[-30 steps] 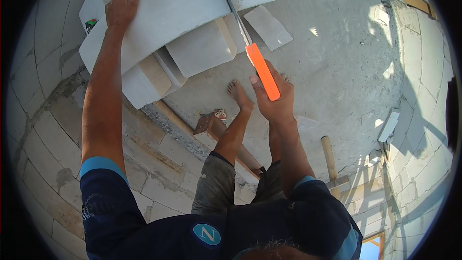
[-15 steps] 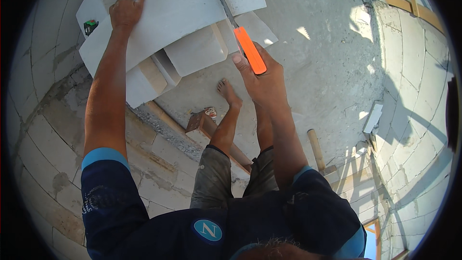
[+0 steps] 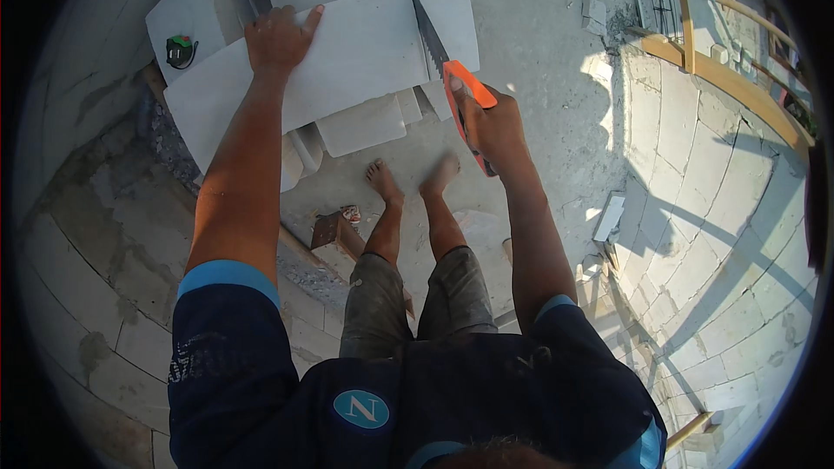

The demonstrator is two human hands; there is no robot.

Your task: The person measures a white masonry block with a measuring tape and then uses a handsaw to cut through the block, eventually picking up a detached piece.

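Saw (image 3: 433,42) inside right grip (image 3: 495,126), blade (image 3: 419,10) across white block (image 3: 360,45)

Navy shirt (image 3: 512,391); light-blue cuffs (image 3: 228,276); worn pale print (image 3: 200,358), left sleeve (image 3: 248,330); oval blue badge (image 3: 361,409); grey shorts (image 3: 379,304)

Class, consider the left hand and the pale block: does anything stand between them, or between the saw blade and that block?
Nothing visible does. The left hand rests directly on the pale block, and the saw blade crosses it toward its right end. The tape measure lies left of the hand, out of the way.
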